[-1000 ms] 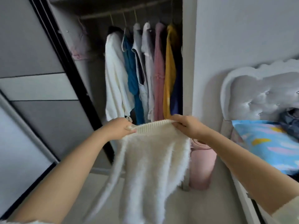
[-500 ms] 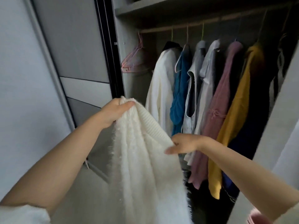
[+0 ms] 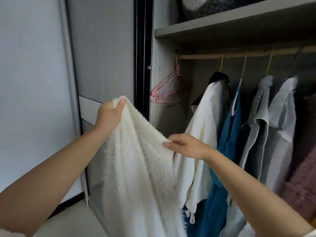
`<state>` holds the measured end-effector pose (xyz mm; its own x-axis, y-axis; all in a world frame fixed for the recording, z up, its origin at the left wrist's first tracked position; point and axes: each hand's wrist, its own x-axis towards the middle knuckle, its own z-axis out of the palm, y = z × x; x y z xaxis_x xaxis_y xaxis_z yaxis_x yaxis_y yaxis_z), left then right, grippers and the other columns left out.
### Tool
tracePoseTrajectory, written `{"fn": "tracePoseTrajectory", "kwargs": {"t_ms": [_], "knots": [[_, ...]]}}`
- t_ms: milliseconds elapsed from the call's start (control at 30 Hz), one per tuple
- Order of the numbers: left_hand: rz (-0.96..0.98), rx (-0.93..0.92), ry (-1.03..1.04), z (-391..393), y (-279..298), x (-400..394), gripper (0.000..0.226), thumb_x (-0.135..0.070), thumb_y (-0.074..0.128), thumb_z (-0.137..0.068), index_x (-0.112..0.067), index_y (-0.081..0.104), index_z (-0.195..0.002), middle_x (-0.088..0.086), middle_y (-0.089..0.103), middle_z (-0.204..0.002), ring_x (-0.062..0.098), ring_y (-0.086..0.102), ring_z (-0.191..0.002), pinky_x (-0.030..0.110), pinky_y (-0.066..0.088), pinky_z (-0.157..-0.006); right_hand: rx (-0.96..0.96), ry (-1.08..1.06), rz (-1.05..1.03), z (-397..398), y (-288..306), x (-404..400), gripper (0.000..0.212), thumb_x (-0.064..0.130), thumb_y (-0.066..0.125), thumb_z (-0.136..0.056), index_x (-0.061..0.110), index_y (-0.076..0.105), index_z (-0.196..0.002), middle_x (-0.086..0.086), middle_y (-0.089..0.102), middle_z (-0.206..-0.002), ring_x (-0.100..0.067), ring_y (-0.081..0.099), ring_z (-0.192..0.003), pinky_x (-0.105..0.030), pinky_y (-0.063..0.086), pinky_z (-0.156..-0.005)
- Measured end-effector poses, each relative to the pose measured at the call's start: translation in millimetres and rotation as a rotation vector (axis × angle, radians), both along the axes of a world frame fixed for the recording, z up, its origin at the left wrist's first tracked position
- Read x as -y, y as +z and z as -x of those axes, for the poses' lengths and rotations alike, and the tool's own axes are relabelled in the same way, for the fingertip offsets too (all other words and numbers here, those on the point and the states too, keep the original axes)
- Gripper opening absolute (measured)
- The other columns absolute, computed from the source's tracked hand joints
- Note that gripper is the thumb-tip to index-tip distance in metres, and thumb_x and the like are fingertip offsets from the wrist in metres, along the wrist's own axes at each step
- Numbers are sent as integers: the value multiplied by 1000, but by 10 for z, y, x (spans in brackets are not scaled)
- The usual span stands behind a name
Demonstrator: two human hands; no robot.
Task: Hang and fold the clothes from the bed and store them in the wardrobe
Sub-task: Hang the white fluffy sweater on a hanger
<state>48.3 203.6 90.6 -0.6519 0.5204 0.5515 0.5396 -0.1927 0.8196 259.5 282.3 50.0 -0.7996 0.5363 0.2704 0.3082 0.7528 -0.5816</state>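
Both hands are on the fluffy white sweater [image 3: 136,168], held up right in front of the open wardrobe [image 3: 239,23]. The left hand [image 3: 109,115] grips one end of the ribbed band high, the right hand [image 3: 184,146] pinches the other end lower, spreading it, likely to make room for a hanger. Spare pink hangers [image 3: 166,93] wait on the rail [image 3: 222,55], beside the hung clothes [image 3: 248,125].

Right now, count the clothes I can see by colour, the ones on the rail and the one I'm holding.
White or cream: 2, the fluffy sweater held by the left hand and right hand, and a hanging top
Blue: 1
Grey: 2
Pink: 1, at the frame's right edge
Total: 6
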Motion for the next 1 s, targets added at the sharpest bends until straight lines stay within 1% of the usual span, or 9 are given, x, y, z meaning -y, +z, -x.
{"fn": "tracePoseTrajectory", "kwargs": {"t_ms": [133, 300, 500, 600, 700, 800, 900, 933, 1000], "knots": [[-55, -99, -94, 446, 299, -511, 47, -33, 48, -95, -17, 28, -55, -2, 30, -56, 12, 31, -52, 19, 26, -45, -116, -121, 84, 474, 303, -591, 27, 14, 50, -93, 9, 54, -67, -1, 54, -65, 0, 51, -59, -17, 39, -66], [-78, -198, -160, 972, 577, -1090, 49, -33, 49, -94, -18, 23, -55, 1, 23, -53, 13, 24, -49, 27, 23, -48, -176, -335, 49, 927, 656, -1290, 30, 9, 49, -94, 14, 53, -65, 5, 60, -64, 7, 54, -49, -10, 41, -53], [-160, -319, -212, 1362, 704, -1748, 53, -33, 55, -91, -19, 22, -53, -2, 22, -51, 7, 27, -41, 22, 23, -46, -325, -611, 25, 1383, 989, -2175, 30, 13, 51, -92, 16, 49, -62, -11, 55, -75, -19, 49, -66, -23, 39, -53], [-149, -378, -207, 1448, 783, -1962, 50, -46, 54, -81, -19, 23, -52, -1, 23, -50, 12, 24, -49, 31, 23, -52, -400, -737, 18, 1626, 1144, -2612, 15, 22, 51, -90, 11, 50, -80, -10, 52, -78, -23, 50, -74, -25, 38, -57], [-73, -478, -146, 1514, 830, -2138, 52, -37, 55, -91, -17, 26, -53, 2, 26, -50, 14, 25, -48, 26, 25, -49, -461, -774, 139, 1838, 1215, -2912, 23, 26, 53, -89, 12, 42, -104, -9, 47, -90, -21, 49, -79, -30, 42, -60], [-44, -567, -130, 1578, 832, -2249, 51, -32, 51, -93, -16, 25, -52, 1, 25, -49, 13, 25, -45, 21, 25, -45, -547, -773, 262, 1956, 1244, -3181, 24, 18, 59, -83, 10, 43, -98, -11, 52, -82, -19, 52, -59, -29, 46, -53], [-35, -533, -167, 1670, 784, -2334, 51, -33, 52, -92, -17, 25, -53, -4, 25, -46, 9, 26, -38, 20, 22, -40, -538, -809, 246, 2017, 1236, -3315, 16, 8, 51, -85, 6, 48, -70, -9, 51, -66, -17, 47, -50, -30, 44, -51], [-31, -520, -181, 1701, 757, -2360, 51, -34, 52, -92, -17, 25, -53, -7, 26, -41, 8, 27, -35, 20, 21, -39, -512, -839, 204, 2042, 1240, -3311, 19, 6, 47, -88, 5, 50, -69, -7, 48, -64, -17, 45, -52, -29, 42, -52], [-10, -513, -213, 1732, 702, -2386, 52, -34, 52, -92, -17, 24, -52, -8, 29, -32, 7, 28, -33, 19, 21, -38, -549, -880, 133, 2039, 1269, -3329, 21, 7, 41, -93, -4, 58, -92, -9, 50, -68, -25, 52, -62, -34, 42, -57]]}}
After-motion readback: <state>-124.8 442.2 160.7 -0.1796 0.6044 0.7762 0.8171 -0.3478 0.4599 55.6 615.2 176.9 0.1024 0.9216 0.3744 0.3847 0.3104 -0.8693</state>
